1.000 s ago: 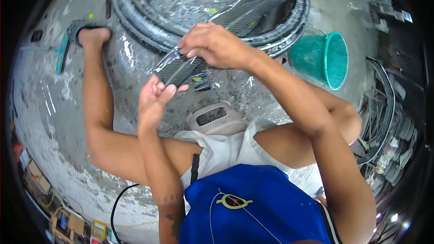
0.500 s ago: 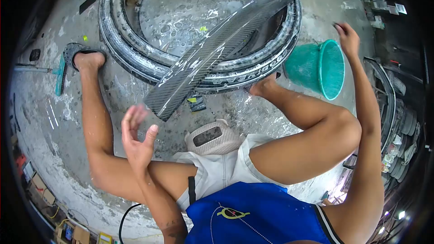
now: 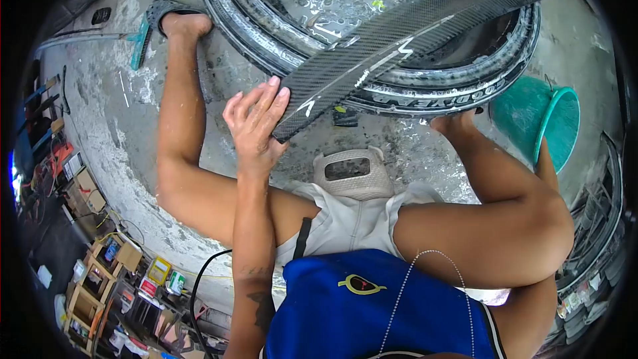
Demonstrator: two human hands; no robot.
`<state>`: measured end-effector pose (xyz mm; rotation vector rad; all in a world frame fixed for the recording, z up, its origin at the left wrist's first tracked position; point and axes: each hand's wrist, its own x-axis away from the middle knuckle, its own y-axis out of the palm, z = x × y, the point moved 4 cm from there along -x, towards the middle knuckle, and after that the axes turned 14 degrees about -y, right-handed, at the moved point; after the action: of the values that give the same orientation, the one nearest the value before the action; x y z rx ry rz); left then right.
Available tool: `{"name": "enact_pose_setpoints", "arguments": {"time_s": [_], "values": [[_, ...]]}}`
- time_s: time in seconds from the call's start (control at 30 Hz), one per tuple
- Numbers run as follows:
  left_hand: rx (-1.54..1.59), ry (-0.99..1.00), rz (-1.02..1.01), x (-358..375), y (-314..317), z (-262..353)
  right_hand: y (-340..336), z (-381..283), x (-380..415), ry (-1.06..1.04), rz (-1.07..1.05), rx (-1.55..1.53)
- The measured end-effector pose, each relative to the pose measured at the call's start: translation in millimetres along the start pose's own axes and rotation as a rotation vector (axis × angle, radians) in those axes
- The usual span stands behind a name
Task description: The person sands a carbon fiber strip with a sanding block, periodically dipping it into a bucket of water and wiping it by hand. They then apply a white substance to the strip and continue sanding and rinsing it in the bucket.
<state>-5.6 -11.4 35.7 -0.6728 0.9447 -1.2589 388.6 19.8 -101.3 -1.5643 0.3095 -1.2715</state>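
A long, curved, glossy carbon-fibre panel [image 3: 372,60], wet on top, lies slanting across a tire [image 3: 266,40] on the floor. My left hand [image 3: 256,116] is closed around the panel's near lower end, fingers along its edge and the thumb partly hidden. On the right, a green bucket [image 3: 522,114] is tipped so that its opening faces right. My right forearm [image 3: 546,166] reaches to the bucket's mouth behind my raised knee. The right hand itself is hidden there, so its fingers and anything in them do not show.
A pale woven-textured plastic stool [image 3: 362,185] is between my thighs. A small dark piece [image 3: 345,118] lies on the wet floor under the panel. At left is a teal squeegee [image 3: 139,43] near my foot; boxes and shelves [image 3: 100,259] stand lower left.
My left hand has come up from open beside the panel to grip its end. The right hand, earlier raised beside the bucket with something small and dark, has dropped to its mouth. The view has shifted.
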Motion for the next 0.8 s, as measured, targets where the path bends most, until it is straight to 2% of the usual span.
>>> {"name": "enact_pose_setpoints", "arguments": {"time_s": [0.03, 0.07, 0.1, 0.13, 0.2, 0.23, 0.27, 0.3, 0.33, 0.4, 0.43, 0.47, 0.53, 0.6, 0.67, 0.73, 0.8], "values": [[0.041, -0.016, 0.002, -2.4, -0.4, -1.7, -7.0, 1.7, 1.1, 0.059, -0.246, -0.055], [0.075, -0.038, 0.002, -2.9, -4.1, -4.1, -14.2, 1.8, 0.8, 0.057, -0.216, -0.219], [0.085, -0.014, 0.003, -5.5, -7.5, -7.4, -21.3, -11.8, 0.8, 0.033, -0.211, -0.221], [0.064, -0.025, 0.008, -8.1, -12.2, -8.3, -54.2, -29.4, 4.5, 0.032, -0.260, -0.172], [0.278, -0.079, -0.070, -17.1, -12.7, -9.1, -132.0, -42.5, 15.7, 0.049, -0.344, -0.067], [0.270, -0.077, -0.064, -20.1, -9.4, -10.1, -107.0, 38.6, 38.1, 0.215, -0.075, -0.153], [0.353, -0.162, -0.055, -24.1, -4.2, -13.8, -86.8, 195.4, 87.2, 0.340, 0.330, -0.450], [0.440, -0.243, -0.044, -26.6, -1.3, -16.7, -94.2, 339.5, 148.0, 0.316, 0.694, -0.714], [0.445, -0.234, -0.033, -27.5, -1.0, -15.7, -127.9, 385.7, 178.3, 0.223, 0.874, -0.732], [0.546, -0.285, -0.046, -29.1, 1.4, -16.4, -227.1, 298.0, 143.5, 0.038, 0.731, -0.120], [0.582, -0.324, -0.046, -28.2, 4.5, -18.0, -245.1, 268.8, 115.0, -0.038, 0.705, -0.452], [0.595, -0.321, -0.032, -28.5, 6.7, -18.5, -265.8, 222.8, 89.1, -0.109, 0.686, -0.486], [0.652, -0.345, -0.016, -28.6, 10.2, -20.5, -302.4, 122.9, 42.4, -0.451, 0.644, -0.378], [0.683, -0.340, 0.016, -27.8, 9.2, -18.0, -313.7, 60.9, 5.6, -0.706, 0.622, -0.402], [0.701, -0.347, 0.059, -27.3, 7.8, -18.8, -306.2, 30.3, -23.8, -0.740, 0.614, -0.581], [0.659, -0.289, 0.041, -26.1, 9.5, -17.6, -310.2, 2.7, -36.0, -0.751, 0.628, -0.547], [0.678, -0.293, 0.015, -24.8, 9.6, -17.9, -308.8, -39.7, -39.5, -0.786, 0.587, -0.807]]}}
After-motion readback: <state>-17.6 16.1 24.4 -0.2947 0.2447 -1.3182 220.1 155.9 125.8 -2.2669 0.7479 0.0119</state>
